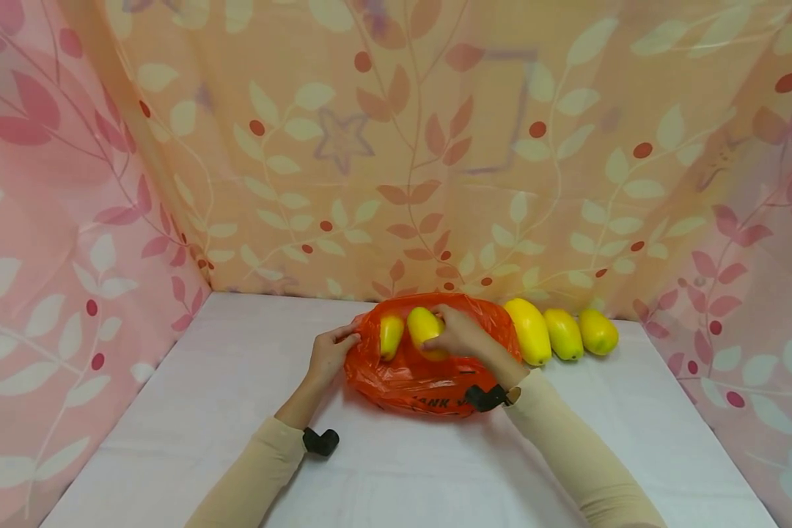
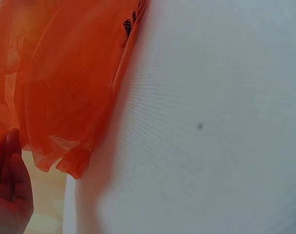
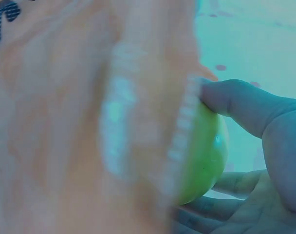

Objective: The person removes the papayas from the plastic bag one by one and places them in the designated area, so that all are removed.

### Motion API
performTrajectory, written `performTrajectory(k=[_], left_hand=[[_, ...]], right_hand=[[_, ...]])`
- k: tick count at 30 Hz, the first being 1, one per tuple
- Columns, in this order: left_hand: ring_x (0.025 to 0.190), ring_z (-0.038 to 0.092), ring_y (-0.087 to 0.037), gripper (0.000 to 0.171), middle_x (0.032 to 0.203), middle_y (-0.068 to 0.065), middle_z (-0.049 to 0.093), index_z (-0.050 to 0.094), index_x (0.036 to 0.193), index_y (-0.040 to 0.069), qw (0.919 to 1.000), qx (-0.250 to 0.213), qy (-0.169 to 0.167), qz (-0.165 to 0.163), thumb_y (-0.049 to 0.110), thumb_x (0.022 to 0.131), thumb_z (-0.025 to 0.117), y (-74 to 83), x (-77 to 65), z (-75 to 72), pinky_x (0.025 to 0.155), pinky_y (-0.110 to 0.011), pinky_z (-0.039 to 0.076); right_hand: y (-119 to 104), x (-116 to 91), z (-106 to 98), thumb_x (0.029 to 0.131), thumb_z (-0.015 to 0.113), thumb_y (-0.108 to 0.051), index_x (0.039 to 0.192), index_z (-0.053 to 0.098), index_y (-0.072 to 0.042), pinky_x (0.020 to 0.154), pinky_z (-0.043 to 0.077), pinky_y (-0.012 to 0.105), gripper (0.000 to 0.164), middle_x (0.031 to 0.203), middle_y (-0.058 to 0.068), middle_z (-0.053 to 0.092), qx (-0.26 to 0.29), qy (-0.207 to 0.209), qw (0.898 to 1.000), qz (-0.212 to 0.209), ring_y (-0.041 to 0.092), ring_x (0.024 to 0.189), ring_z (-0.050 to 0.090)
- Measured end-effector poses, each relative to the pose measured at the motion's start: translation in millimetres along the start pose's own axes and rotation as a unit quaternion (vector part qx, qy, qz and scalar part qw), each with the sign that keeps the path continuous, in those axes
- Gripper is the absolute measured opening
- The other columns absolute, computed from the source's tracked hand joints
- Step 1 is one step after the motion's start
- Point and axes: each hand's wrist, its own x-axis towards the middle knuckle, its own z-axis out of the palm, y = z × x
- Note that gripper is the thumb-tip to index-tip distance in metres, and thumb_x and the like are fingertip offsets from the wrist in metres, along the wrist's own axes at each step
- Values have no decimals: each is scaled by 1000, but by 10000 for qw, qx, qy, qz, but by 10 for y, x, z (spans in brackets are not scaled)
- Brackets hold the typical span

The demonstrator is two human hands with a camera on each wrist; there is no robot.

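Red plastic bag [image 1: 396, 378], by the surface's [image 1: 171, 411] far edge: left hand [image 1: 330, 356] pinching its rim; right hand [image 1: 462, 334] gripping one mango [image 1: 422, 323] at its mouth, second mango [image 1: 389, 337] beside. Apparent step: passing fruit through the mouth; next move likely calls for holding it wide.

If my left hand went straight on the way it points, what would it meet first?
The bag, which your left hand touches; just past its edge, probably the leftmost mango, though depth is unclear.

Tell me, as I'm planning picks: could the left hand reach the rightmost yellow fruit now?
Probably not easily: the red bag, right hand and other fruits lie between the left hand and that fruit.
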Motion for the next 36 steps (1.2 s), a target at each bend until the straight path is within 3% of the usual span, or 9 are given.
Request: performTrajectory(k=[8,17,25,36], left_hand=[[112,62,-25,33,127,-18,65,66,125,2,9999,-49,33,-121,15,94,63,-14,-17,2,93,-32,57],[120,60,-30,35,132,-19,62,63,128,1,10000,-48,-6,-32,14,95,61,3,-4,9,100,-39,53],[118,61,-30,35,130,-20,63,63,127,0,10000,-9,18,-66,13,95,61,19,-11,-2,99,-39,53],[120,60,-30,35,132,-19,62,63,128,0,9999,-6,-19,-124,14,95,61,21,-21,-17,101,-40,52]], right_hand=[[1,-145,-196,79,80,-37,142,42,-4,90,54,41,81,131,16,57,99,129,9997,-168,28,102,57],[43,-321,-423,80,79,-34,144,39,-6,90,55,43,81,133,18,54,241,351,9981,-444,32,107,56],[94,-453,-619,81,77,-36,147,37,-13,87,55,41,81,134,17,54,489,327,9981,-172,34,110,55],[155,-589,-784,82,76,-36,149,32,-4,95,53,50,86,140,23,47,593,425,9972,-176,41,124,48]])
